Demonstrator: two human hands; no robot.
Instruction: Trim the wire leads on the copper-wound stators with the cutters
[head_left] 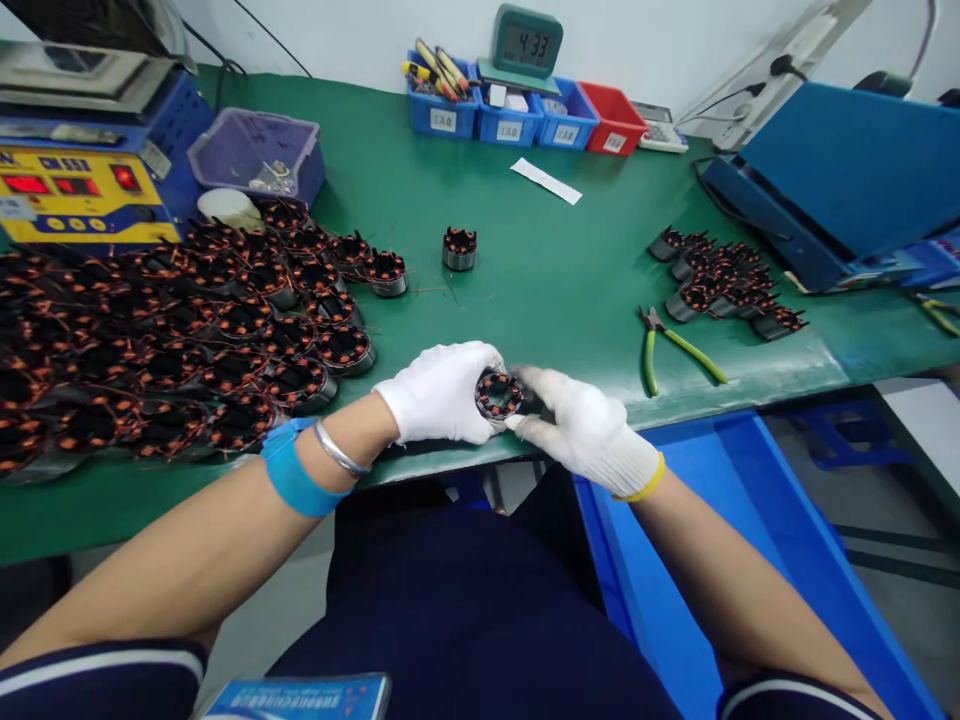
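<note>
A motor stator with copper windings and a black ring-shaped end is held upright at the table's front edge, its open end toward me. My left hand, in a white glove, is closed around its left side. My right hand, gloved with a yellow-edged cuff, pinches its right side; the fingertips are slightly blurred. A single stator stands farther back on the green table. Many more stators with loose wire ends crowd the left side. Side cutters with green handles lie open to the right of my hands.
Another group of stators sits at right, near a blue tilted panel. Blue bins, a red bin and a clock line the back. A yellow-and-blue device and purple basket stand left; a blue tray is below.
</note>
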